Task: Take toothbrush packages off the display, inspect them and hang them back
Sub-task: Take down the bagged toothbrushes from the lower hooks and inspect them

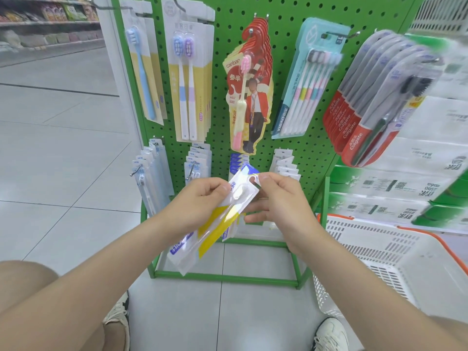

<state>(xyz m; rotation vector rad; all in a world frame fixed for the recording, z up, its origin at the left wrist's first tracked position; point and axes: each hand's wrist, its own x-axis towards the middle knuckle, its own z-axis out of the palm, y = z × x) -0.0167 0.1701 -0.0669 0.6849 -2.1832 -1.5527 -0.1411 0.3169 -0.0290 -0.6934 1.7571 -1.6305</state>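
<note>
Display: the green perforated metal pegboard stand stands far centre; packs hang from hooks through holes in their cards, so each faces the shopper.
Lower-left row: pale clear-fronted toothbrush packs hang on a wire hook, left of the hands and apart from them.
Left hand: the left hand is grasping the held packs around the middle, thumb on the front and fingers curled behind, probably to steady them for reading.
Task thing: the clear plastic toothbrush packs with yellow and blue printed cards are off the display, held tilted in front of its lower row, tops up and to the right. There seem to be at least two.
Right hand: the right hand pinches the top card beside the hang hole with thumb and forefinger, the other fingers loose beneath. This looks like aiming the hole for a hook.
Likely home: blue-topped packs hang just behind the hands.
Right side: a white slotted plastic basket with orange rim sits near right on the floor.
</note>
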